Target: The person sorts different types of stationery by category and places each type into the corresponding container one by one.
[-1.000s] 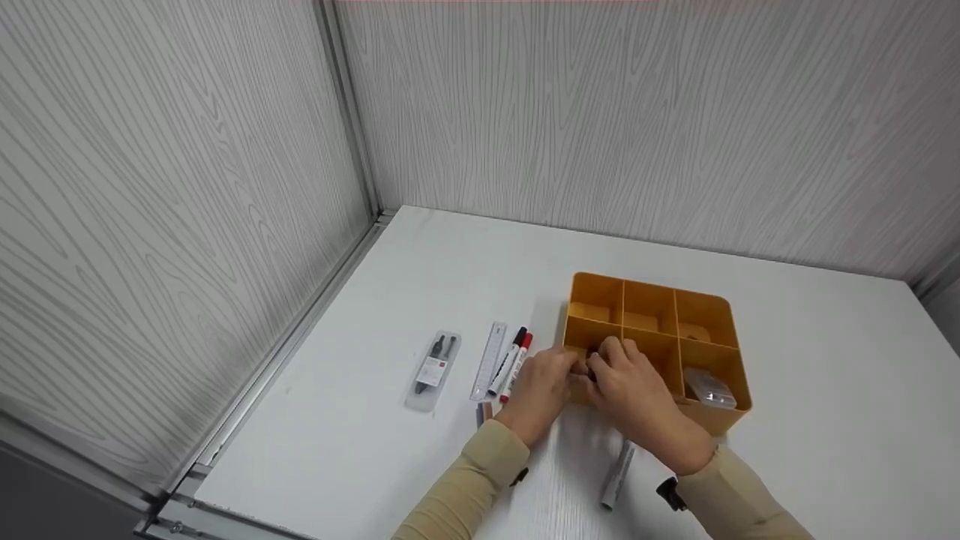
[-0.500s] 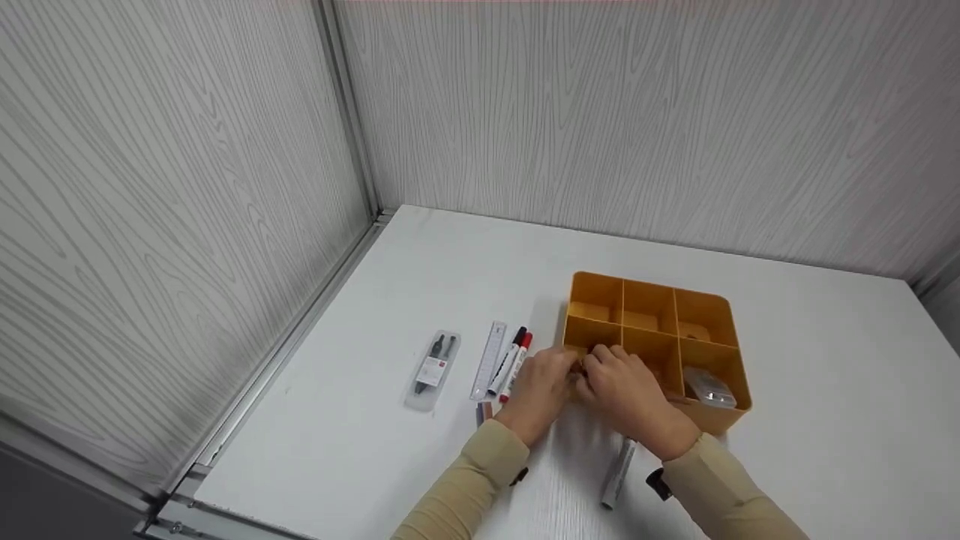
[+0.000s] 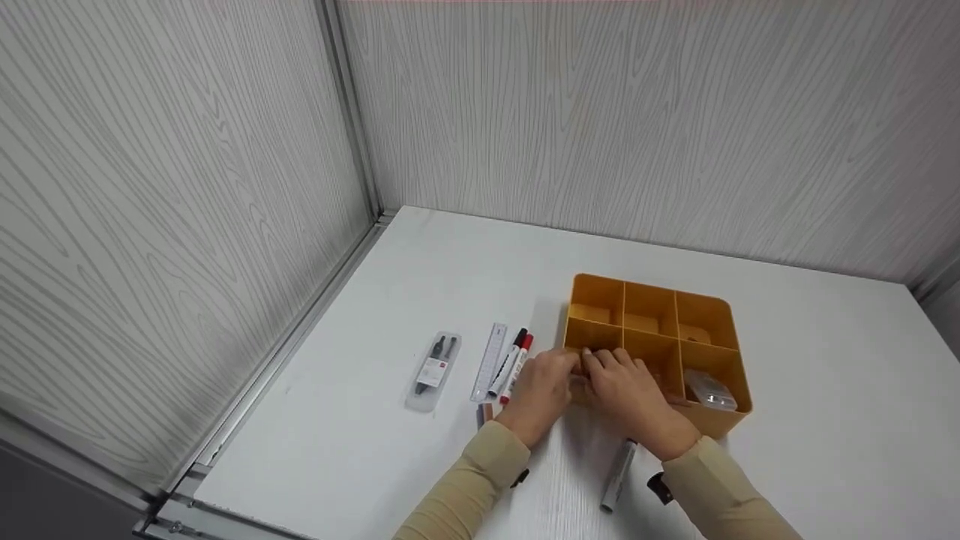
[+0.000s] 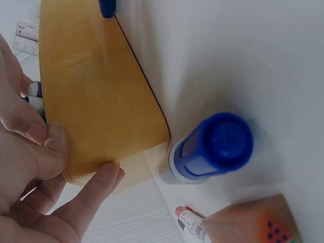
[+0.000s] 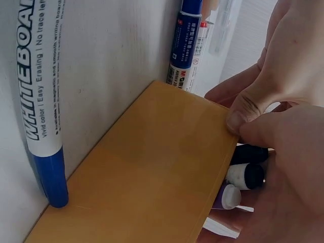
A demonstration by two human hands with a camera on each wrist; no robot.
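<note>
Both hands meet at the front-left corner of an orange compartment box (image 3: 652,330). My left hand (image 3: 541,390) pinches the box there: in the left wrist view, the thumb (image 4: 54,144) lies at the rim and a finger (image 4: 104,177) against the outer wall. My right hand (image 3: 630,394) reaches over the front rim, its thumb close beside the left one. Its fingers lie around several small cylinders in the compartment: one purple with a white cap (image 5: 231,196), one white with a dark end (image 5: 246,176). I cannot tell whether it grips them; the fingertips are hidden.
A whiteboard marker (image 3: 618,476) with a blue cap lies before the box. To the left are black and red markers (image 3: 517,364), a clear ruler (image 3: 489,361), a compass case (image 3: 433,373) and a brownish block (image 3: 486,412). A clear plastic case (image 3: 709,388) sits in the front-right compartment.
My right hand has shifted slightly left, and its fingers have come down into the front-left compartment. The dark piece seen between the hands is now hidden. My left hand stays at the corner.
</note>
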